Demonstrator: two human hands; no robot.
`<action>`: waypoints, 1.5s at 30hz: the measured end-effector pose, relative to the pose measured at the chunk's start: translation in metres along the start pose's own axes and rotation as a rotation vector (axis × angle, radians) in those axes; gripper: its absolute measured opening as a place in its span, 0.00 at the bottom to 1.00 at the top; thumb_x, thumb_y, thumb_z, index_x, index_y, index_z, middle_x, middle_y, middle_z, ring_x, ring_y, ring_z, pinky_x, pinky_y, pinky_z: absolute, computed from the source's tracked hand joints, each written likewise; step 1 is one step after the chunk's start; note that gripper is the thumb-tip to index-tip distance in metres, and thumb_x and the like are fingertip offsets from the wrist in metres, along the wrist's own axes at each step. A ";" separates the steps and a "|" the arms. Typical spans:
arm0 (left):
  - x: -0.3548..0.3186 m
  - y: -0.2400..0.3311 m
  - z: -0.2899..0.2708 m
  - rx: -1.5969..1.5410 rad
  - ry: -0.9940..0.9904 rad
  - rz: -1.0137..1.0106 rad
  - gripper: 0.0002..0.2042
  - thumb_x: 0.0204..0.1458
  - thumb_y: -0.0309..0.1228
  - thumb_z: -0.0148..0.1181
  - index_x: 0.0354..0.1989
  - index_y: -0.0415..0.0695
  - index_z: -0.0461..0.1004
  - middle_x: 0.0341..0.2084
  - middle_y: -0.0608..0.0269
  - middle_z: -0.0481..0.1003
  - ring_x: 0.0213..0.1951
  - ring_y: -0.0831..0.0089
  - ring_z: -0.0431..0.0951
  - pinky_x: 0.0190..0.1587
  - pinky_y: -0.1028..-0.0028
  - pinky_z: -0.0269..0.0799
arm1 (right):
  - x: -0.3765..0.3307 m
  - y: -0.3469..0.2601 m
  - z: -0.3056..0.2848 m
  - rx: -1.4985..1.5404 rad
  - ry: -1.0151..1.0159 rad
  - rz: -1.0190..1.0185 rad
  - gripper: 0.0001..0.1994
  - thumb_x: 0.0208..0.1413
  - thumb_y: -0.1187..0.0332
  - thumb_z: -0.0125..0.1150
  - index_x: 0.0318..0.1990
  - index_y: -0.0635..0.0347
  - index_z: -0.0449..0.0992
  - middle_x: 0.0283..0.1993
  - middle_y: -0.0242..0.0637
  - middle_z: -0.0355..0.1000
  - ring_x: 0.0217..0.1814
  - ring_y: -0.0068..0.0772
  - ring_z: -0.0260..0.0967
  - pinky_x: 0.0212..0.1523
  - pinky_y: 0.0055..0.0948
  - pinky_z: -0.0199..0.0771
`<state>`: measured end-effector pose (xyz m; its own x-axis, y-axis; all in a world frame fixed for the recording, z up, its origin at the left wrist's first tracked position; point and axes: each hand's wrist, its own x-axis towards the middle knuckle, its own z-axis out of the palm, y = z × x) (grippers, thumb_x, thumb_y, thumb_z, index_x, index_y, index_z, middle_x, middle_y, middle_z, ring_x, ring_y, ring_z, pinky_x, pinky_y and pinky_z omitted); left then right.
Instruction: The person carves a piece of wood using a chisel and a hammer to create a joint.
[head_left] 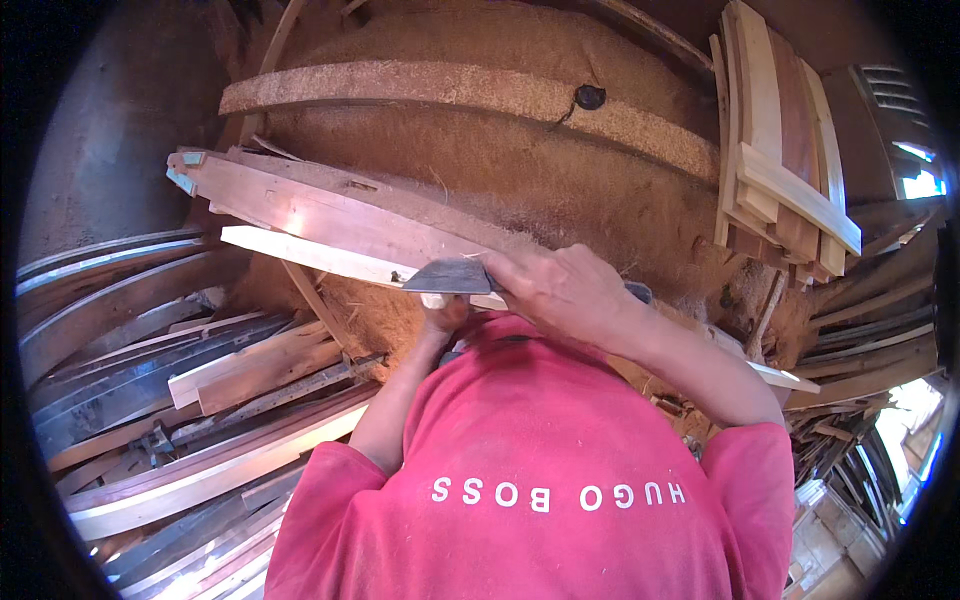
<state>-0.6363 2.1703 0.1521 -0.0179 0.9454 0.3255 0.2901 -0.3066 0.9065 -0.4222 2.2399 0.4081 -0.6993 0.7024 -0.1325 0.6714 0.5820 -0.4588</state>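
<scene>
My right hand (560,283) is closed round a dark grey, flat-faced tool (446,276) with slanted ends; its exact kind does not show. A dark end juts out on the other side of that hand. Just below the tool's left part, my left hand (447,314) is curled round something pale, mostly hidden by the tool. Behind the tool a long pale wooden strip (310,252) runs crosswise in front of my body. Along its far side lies a thick reddish wooden beam (340,215) with light blue paint at its left end.
A curved plank (450,85) lies farther off, with a small black round object (590,97) on it. Boards stand stacked (790,130) at the far right. Curved timbers (230,440) are piled at left, and more wood (870,340) at right. Sawdust (395,325) covers the ground.
</scene>
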 end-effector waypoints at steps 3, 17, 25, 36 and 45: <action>0.005 -0.003 0.004 0.185 0.134 0.145 0.07 0.55 0.31 0.59 0.39 0.43 0.76 0.29 0.63 0.77 0.36 0.66 0.78 0.43 0.67 0.73 | -0.002 -0.001 -0.002 0.139 0.101 0.030 0.17 0.56 0.64 0.64 0.49 0.62 0.75 0.41 0.45 0.78 0.35 0.50 0.78 0.31 0.40 0.80; 0.113 0.055 -0.100 0.064 0.512 -0.402 0.12 0.48 0.33 0.69 0.33 0.39 0.75 0.29 0.56 0.75 0.32 0.67 0.75 0.37 0.66 0.73 | -0.127 0.082 0.143 0.445 -0.188 0.796 0.25 0.51 0.56 0.71 0.50 0.64 0.75 0.49 0.57 0.75 0.54 0.62 0.71 0.52 0.50 0.72; 0.063 -0.057 -0.164 0.776 0.400 -0.826 0.21 0.44 0.41 0.76 0.34 0.34 0.78 0.28 0.52 0.81 0.29 0.63 0.79 0.37 0.62 0.74 | -0.182 0.071 0.221 0.293 0.001 0.850 0.22 0.49 0.60 0.72 0.47 0.64 0.76 0.44 0.57 0.76 0.52 0.62 0.72 0.51 0.51 0.72; 0.116 -0.067 -0.150 0.510 0.461 -0.958 0.17 0.46 0.39 0.74 0.37 0.38 0.79 0.32 0.50 0.82 0.37 0.60 0.83 0.44 0.62 0.76 | -0.143 0.060 0.228 0.134 -0.006 0.986 0.17 0.47 0.62 0.73 0.39 0.65 0.78 0.38 0.53 0.78 0.42 0.60 0.76 0.44 0.50 0.76; 0.114 -0.101 -0.237 0.432 0.541 -0.786 0.19 0.52 0.43 0.70 0.36 0.37 0.77 0.26 0.55 0.79 0.30 0.66 0.79 0.38 0.63 0.74 | 0.007 0.033 0.241 0.056 0.065 0.619 0.21 0.43 0.56 0.76 0.34 0.66 0.79 0.40 0.51 0.77 0.43 0.56 0.75 0.41 0.47 0.76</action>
<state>-0.8942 2.2828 0.1610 -0.7445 0.6526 -0.1406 0.3261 0.5392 0.7765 -0.4642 2.1650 0.1806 -0.1672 0.9271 -0.3354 0.9323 0.0380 -0.3598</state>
